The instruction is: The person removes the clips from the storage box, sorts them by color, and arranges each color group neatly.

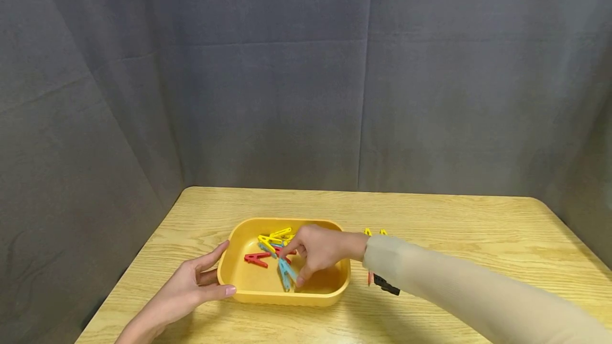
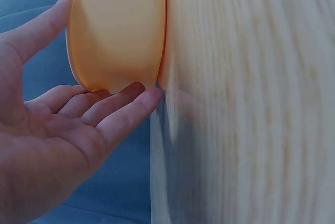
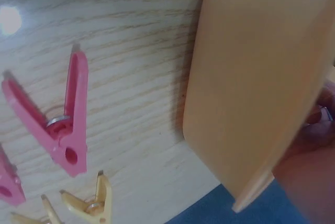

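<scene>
A yellow plastic tub stands on the wooden table, with several clothespins in it. My left hand is at its left end, thumb on the near rim, the other fingers along the end wall. In the left wrist view that hand's fingers are spread, tips touching the tub. My right hand reaches inside and pinches a light blue clothespin between index finger and thumb. Close by lie red clothespins and yellow clothespins. The tub wall partly hides the right hand in the right wrist view.
Right of the tub, pink clothespins and pale yellow clothespins lie on the table. A black object shows below the right sleeve. Grey curtains hang behind and at the sides.
</scene>
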Action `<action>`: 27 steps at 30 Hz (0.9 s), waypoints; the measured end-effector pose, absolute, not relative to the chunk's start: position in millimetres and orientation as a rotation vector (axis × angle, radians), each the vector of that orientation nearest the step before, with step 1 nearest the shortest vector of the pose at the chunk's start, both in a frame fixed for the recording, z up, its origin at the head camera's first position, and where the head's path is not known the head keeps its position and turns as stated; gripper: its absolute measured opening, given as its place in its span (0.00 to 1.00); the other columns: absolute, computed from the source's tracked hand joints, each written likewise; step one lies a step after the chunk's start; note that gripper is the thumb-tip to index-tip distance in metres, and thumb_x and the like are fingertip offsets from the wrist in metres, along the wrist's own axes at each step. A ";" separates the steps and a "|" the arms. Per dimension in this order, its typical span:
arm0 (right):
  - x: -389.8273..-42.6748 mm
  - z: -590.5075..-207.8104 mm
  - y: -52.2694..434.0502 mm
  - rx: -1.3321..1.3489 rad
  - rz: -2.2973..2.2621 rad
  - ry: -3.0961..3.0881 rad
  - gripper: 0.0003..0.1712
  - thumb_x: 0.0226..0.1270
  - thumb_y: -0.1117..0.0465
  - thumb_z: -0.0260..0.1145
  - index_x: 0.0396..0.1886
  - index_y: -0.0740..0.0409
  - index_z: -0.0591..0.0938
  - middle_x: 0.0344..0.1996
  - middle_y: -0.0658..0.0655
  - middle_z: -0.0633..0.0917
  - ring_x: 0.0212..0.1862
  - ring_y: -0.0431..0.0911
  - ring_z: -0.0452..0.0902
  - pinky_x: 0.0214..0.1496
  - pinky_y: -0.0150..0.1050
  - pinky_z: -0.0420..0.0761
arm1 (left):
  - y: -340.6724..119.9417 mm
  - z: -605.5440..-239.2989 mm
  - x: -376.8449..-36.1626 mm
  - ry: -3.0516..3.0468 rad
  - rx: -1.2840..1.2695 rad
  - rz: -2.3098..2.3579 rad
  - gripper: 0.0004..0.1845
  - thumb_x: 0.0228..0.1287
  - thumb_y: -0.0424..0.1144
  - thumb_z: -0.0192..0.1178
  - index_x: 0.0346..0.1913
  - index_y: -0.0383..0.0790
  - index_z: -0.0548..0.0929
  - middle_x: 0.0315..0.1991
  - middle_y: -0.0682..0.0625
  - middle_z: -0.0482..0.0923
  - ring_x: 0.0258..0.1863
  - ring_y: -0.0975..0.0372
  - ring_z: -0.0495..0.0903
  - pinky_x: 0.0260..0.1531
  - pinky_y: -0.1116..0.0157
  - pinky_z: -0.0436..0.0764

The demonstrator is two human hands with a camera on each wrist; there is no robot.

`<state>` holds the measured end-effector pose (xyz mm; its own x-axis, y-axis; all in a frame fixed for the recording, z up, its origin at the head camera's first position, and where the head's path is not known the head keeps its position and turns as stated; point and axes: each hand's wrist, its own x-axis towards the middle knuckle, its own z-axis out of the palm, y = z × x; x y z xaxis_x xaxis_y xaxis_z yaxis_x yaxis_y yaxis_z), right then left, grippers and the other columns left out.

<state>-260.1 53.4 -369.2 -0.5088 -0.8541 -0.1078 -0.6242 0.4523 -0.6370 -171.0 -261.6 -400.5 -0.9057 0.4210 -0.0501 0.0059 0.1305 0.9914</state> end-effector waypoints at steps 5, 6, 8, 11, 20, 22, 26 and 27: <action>-258.4 -359.4 60.0 -1.236 -0.806 2.312 0.31 0.55 0.65 0.85 0.60 0.65 0.87 0.12 0.42 0.53 0.20 0.36 0.43 0.26 0.32 0.48 | -262.6 -400.4 -171.5 2.085 0.386 1.824 0.52 0.69 0.32 0.72 0.85 0.32 0.48 0.80 0.28 0.53 0.69 0.42 0.74 0.53 0.61 0.85; -257.7 -357.7 61.0 -1.244 -0.811 2.324 0.31 0.54 0.65 0.85 0.60 0.65 0.88 0.12 0.42 0.53 0.20 0.36 0.43 0.26 0.32 0.49 | -262.8 -400.1 -171.7 2.089 0.382 1.819 0.52 0.69 0.32 0.72 0.85 0.32 0.48 0.80 0.29 0.53 0.69 0.43 0.75 0.53 0.61 0.85; -255.9 -354.0 63.3 -1.250 -0.817 2.349 0.32 0.54 0.64 0.86 0.59 0.66 0.88 0.11 0.41 0.53 0.20 0.36 0.44 0.26 0.31 0.50 | -262.9 -399.4 -172.1 2.094 0.371 1.809 0.52 0.69 0.32 0.72 0.85 0.32 0.48 0.80 0.29 0.53 0.69 0.43 0.74 0.54 0.61 0.85; -252.7 -348.8 67.9 -1.236 -0.825 2.388 0.32 0.53 0.64 0.86 0.60 0.67 0.87 0.10 0.41 0.53 0.19 0.35 0.44 0.26 0.31 0.51 | -262.6 -398.7 -173.0 2.114 0.350 1.793 0.52 0.68 0.34 0.73 0.85 0.32 0.49 0.81 0.30 0.52 0.69 0.43 0.74 0.54 0.61 0.85; -240.0 -334.9 88.6 -1.146 -0.903 2.500 0.31 0.52 0.63 0.87 0.58 0.63 0.89 0.13 0.42 0.51 0.21 0.38 0.43 0.28 0.34 0.51 | -264.3 -400.5 -173.9 2.141 0.314 1.770 0.52 0.68 0.34 0.74 0.85 0.33 0.50 0.82 0.32 0.49 0.70 0.43 0.73 0.54 0.61 0.85; -235.9 -332.3 95.1 -1.120 -0.938 2.500 0.31 0.53 0.63 0.87 0.59 0.62 0.89 0.14 0.43 0.51 0.22 0.39 0.43 0.28 0.35 0.51 | -265.1 -401.0 -174.1 2.142 0.324 1.769 0.52 0.68 0.34 0.73 0.84 0.32 0.49 0.82 0.31 0.48 0.70 0.42 0.73 0.54 0.61 0.85; -227.1 -328.4 108.5 -1.058 -1.015 2.493 0.31 0.53 0.62 0.86 0.59 0.61 0.89 0.16 0.44 0.50 0.22 0.40 0.43 0.28 0.36 0.50 | -267.0 -400.2 -173.5 2.144 0.306 1.767 0.52 0.68 0.35 0.73 0.85 0.33 0.50 0.82 0.31 0.50 0.69 0.43 0.74 0.54 0.61 0.85; -224.9 -328.0 112.1 -1.048 -1.033 2.493 0.31 0.53 0.62 0.86 0.59 0.61 0.89 0.16 0.43 0.50 0.22 0.40 0.43 0.28 0.36 0.50 | -267.4 -400.1 -173.5 2.139 0.307 1.769 0.52 0.68 0.35 0.73 0.85 0.33 0.49 0.82 0.31 0.50 0.69 0.43 0.74 0.54 0.61 0.85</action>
<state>-224.9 112.1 -328.0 -0.7118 -0.7010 0.0444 -0.5268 0.4911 -0.6938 -173.5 -267.4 -400.1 -0.9164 0.3796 -0.1267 -0.0532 0.1984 0.9787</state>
